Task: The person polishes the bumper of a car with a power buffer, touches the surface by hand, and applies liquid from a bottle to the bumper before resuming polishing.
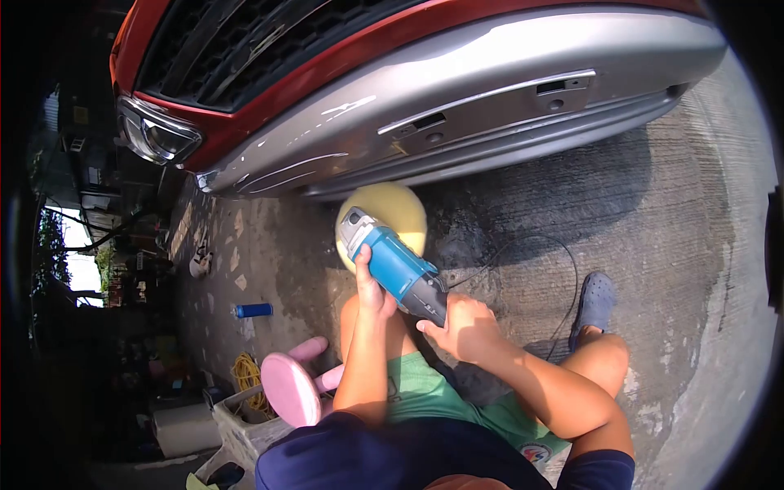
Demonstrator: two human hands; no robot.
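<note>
Both of my hands hold a teal polisher [398, 269] with a grey metal head and a black rear handle. My left hand [371, 286] wraps the side of its body just behind the head. Around the black rear handle my right hand [464, 328] is closed. A round yellow foam pad [392, 204] sits at the polisher's front end, partly hidden behind the head. Just beyond the pad is the silver bumper [490, 90] of a red car, with pale streaks on its left part; the pad's upper edge comes close to the bumper's lower edge.
A dark power cord [563, 245] loops over the concrete ground on the right, by my shoe [599, 298]. To the left are a pink stool [287, 388], a blue cylinder [254, 310] and a coiled yellow cord [247, 376] in a grey crate [245, 425].
</note>
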